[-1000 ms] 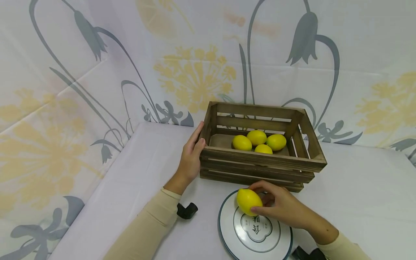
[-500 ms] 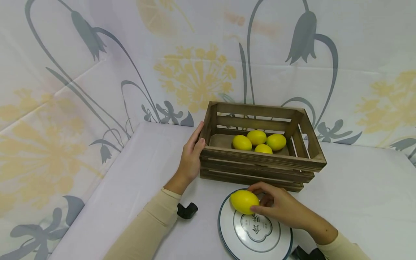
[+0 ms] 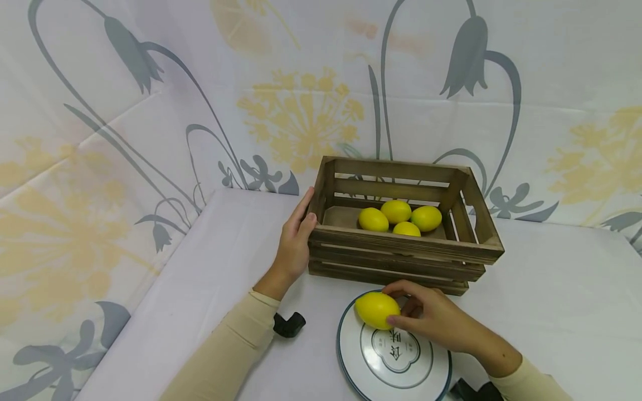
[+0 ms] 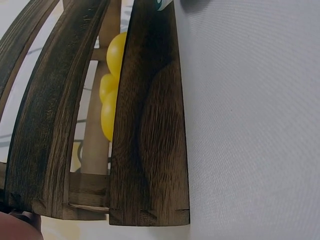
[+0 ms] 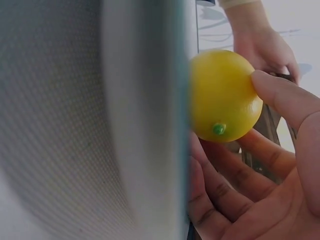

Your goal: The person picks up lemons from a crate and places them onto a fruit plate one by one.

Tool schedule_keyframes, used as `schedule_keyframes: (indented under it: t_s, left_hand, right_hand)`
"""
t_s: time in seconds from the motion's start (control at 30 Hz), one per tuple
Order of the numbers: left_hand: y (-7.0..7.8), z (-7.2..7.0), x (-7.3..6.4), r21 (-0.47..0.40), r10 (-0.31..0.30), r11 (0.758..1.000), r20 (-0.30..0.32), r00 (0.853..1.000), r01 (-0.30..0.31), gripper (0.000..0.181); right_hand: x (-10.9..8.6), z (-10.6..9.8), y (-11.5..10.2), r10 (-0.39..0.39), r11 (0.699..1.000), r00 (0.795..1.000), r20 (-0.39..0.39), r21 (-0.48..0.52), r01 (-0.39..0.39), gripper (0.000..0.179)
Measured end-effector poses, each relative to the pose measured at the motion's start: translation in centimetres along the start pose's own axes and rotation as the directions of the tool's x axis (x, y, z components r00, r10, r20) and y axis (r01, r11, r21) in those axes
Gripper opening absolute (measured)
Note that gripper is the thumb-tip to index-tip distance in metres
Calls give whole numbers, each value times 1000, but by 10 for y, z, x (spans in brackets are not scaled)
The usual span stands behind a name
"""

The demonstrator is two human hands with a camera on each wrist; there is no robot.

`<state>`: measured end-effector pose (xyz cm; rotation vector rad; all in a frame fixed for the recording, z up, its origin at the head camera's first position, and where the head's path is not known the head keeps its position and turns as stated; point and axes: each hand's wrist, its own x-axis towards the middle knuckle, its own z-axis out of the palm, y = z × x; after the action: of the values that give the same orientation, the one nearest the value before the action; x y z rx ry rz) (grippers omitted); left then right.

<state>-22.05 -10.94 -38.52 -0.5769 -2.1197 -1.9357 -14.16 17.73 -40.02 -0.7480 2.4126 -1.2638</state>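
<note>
My right hand [image 3: 426, 317] pinches a yellow lemon [image 3: 377, 310] between thumb and fingers, over the far part of a white plate [image 3: 421, 373] with a dark blue rim. In the right wrist view the lemon [image 5: 225, 100] shows a green stem end, right at the plate's blurred edge. My left hand [image 3: 295, 239] lies against the left end of a brown slatted wooden crate [image 3: 401, 257]. Its index finger and thumb are straight near the top edge; the other fingers are hidden. Several lemons [image 3: 396, 211] lie inside the crate, also seen through its slats in the left wrist view.
A white cloth [image 3: 551, 301] covers the table. Behind and to the left hangs a white backdrop [image 3: 301, 44] with grey and yellow flowers. Black wrist-worn parts stick out by the left sleeve [image 3: 225, 345] and the right sleeve [image 3: 526, 381].
The lemon in my right hand has turned from tilted to lying sideways and shifted slightly left; it has barely moved in the last half second. My left hand and the crate have stayed put.
</note>
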Motion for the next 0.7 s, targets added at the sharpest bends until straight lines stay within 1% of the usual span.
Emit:
schedule_keyframes:
  t_s: [0.13, 0.2, 0.33, 0.47, 0.7]
  left_hand:
    - [1, 0, 0, 2, 12, 1000, 2, 1000, -12, 54]
    - [2, 1, 1, 4, 10, 1000, 2, 1000, -10, 54]
    - [2, 1, 0, 12, 6, 1000, -1, 1000, -6, 54]
    - [1, 0, 0, 21, -1, 1000, -8, 1000, 1, 54]
    - [0, 0, 1, 14, 7, 1000, -6, 1000, -7, 53]
  right_hand:
    - [-1, -2, -3, 7, 999, 1000, -26, -33, -8, 45]
    - [-2, -4, -6, 21, 999, 999, -42, -47, -23, 45]
    - [-3, -7, -9, 24, 996, 997, -75, -87, -31, 46]
    - [-4, -8, -12, 7, 992, 994, -110, -122, -21, 43]
    - [-6, -7, -19, -38, 991, 986, -162, -135, 16, 38]
